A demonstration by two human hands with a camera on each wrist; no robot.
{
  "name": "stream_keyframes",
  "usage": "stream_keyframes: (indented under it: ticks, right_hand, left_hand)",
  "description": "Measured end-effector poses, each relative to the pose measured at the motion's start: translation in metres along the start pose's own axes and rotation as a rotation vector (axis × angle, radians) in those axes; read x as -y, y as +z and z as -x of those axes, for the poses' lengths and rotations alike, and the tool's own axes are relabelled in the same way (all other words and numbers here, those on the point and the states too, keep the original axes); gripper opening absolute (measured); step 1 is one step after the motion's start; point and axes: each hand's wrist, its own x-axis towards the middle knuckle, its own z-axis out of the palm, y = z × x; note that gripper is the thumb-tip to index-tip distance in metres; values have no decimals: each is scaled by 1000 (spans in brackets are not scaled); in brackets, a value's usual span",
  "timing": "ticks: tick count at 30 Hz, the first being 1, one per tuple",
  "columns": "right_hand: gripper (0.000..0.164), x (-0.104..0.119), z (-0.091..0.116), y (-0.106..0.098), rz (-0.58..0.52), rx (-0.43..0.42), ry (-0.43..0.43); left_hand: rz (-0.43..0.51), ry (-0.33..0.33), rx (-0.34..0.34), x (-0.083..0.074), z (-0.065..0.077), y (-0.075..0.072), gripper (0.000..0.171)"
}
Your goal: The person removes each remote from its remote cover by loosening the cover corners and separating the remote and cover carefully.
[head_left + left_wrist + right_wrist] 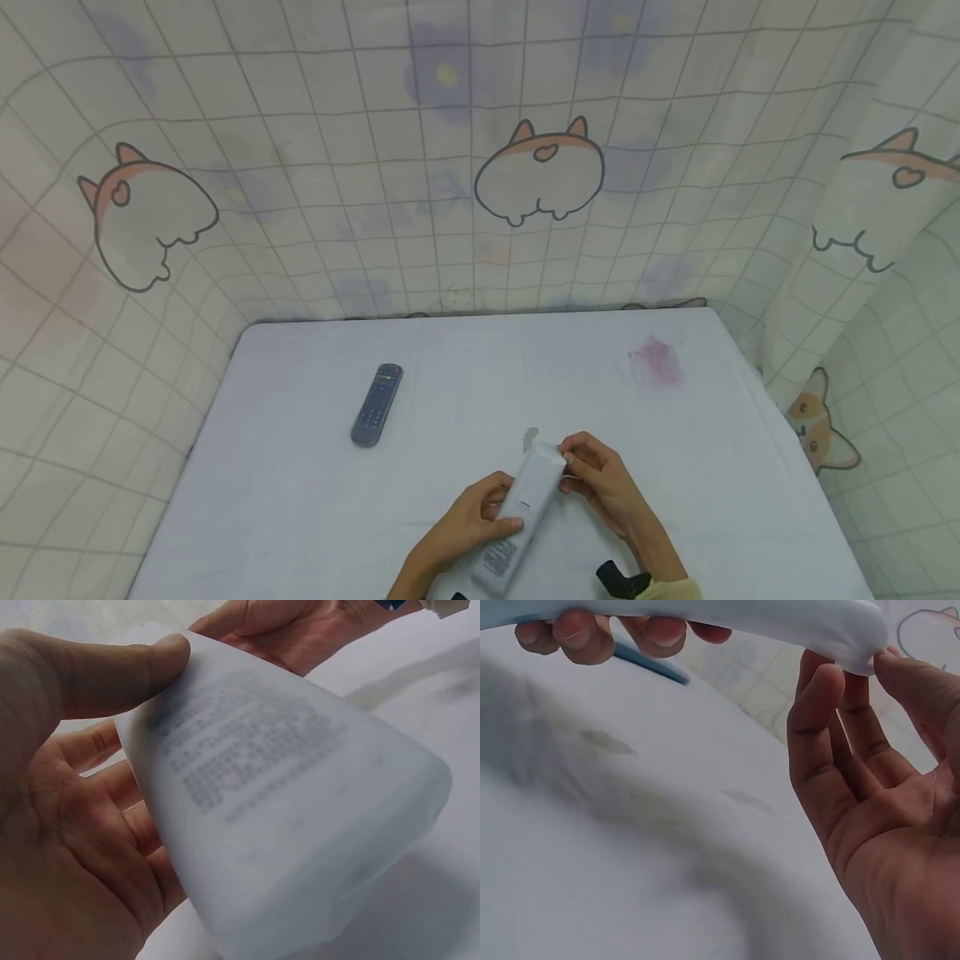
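- Head view: a white printed package is held slantwise above the worktop, about midway between its left and right edges and well in front of its back edge.
- Its side is gripped by the left hand, the thumb laid across the printed face; its far end is pinched by the right hand.
- A dark remote control is seen lying aslant towards the back left corner, well apart from both hands.
- A pink stain is seen near the back right corner, and a grey mark just past the package's far end.
- Beyond the back edge, a checked cloth with cartoon animals is hung.
- Left wrist view: the package is clasped between the left thumb on top and the fingers underneath; its small print is too blurred to be read.
- Right wrist view: the package's end is nipped between the right thumb and fingertips, the other fingers being bent; left fingertips are shown under the package.
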Motion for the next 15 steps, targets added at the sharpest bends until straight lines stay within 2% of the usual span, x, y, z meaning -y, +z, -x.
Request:
stream_keyframes:
  ticks: [5, 10, 15]
  right_hand:
    - [18, 5, -3, -3, 82, 1, 1]
    - [27, 12, -7, -7, 218, 38, -21]
    - [29, 24, -11, -6, 346, 46, 7]
  left_hand:
    - [-41, -16, -21, -5, 0, 0, 45]
    - [-70, -16, -39, -7, -2, -1, 46]
    - [-107, -8, -73, -8, -4, -2, 46]
